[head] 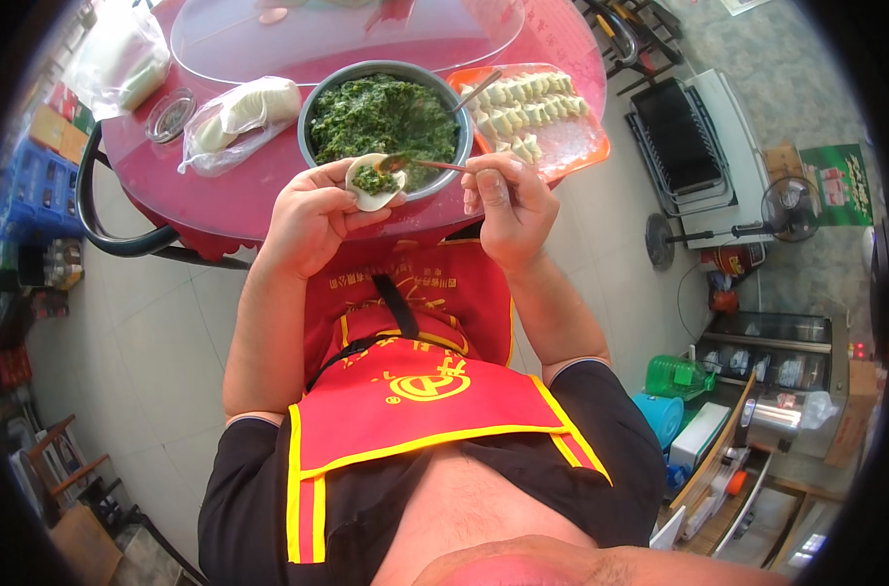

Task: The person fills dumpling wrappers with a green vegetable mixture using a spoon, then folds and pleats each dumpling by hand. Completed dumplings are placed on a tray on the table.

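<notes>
My left hand holds a round dumpling wrapper with a heap of chopped green filling on it. Between the thumb and fingers of my right hand is the thin handle of a spoon, whose bowl touches the filling at the wrapper's upper edge. Just beyond both hands stands a metal bowl of green filling, with a second utensil leaning on its right rim. To its right, an orange tray bears rows of folded dumplings.
A plastic bag of stacked wrappers lies left of the bowl, beside a glass dish and another plastic bag. A clear turntable covers the back of the red table. A black-framed chair stands at left, a fan at right.
</notes>
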{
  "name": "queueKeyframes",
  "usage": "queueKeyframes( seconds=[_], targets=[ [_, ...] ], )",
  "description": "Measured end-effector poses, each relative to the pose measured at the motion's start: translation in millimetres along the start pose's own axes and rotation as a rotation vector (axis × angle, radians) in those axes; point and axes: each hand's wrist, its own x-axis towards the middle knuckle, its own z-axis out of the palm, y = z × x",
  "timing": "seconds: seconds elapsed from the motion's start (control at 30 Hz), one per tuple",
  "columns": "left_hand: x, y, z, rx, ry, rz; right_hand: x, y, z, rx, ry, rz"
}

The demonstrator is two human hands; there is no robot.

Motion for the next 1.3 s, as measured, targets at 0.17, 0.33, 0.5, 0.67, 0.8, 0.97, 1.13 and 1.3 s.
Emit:
queueKeyframes(
  seconds=[0.17,0.33,0.5,0.67,0.8,0.97,1.13,1.3],
  targets=[
    [0,1,-9,0.012,-0.046,-0.079,0,3,-2,0.067,-0.068,0.076],
    [1,1,-7,-0.035,-0.047,-0.058,-5,7,-1,0.122,0.011,0.127],
    [-1,3,-9,-0.031,-0.061,-0.067,-7,7,-3,0.144,-0.044,0.106],
    [-1,3,-8,0.032,-0.079,-0.077,-8,6,1,0.128,0.012,0.098],
    [-3,-4,-2,0.086,-0.027,0.006,-12,-2,9,0.093,0.03,0.208],
    [-2,-13,11,0.093,0.047,0.127,-16,-7,19,0.035,0.145,0.255],
    [-1,-19,19,0.102,0.115,0.209,-20,-4,26,0.014,0.122,0.259],
    [1,-21,15,0.033,0.086,0.226,-10,-4,16,-0.501,0.112,-0.334]
  ],
)
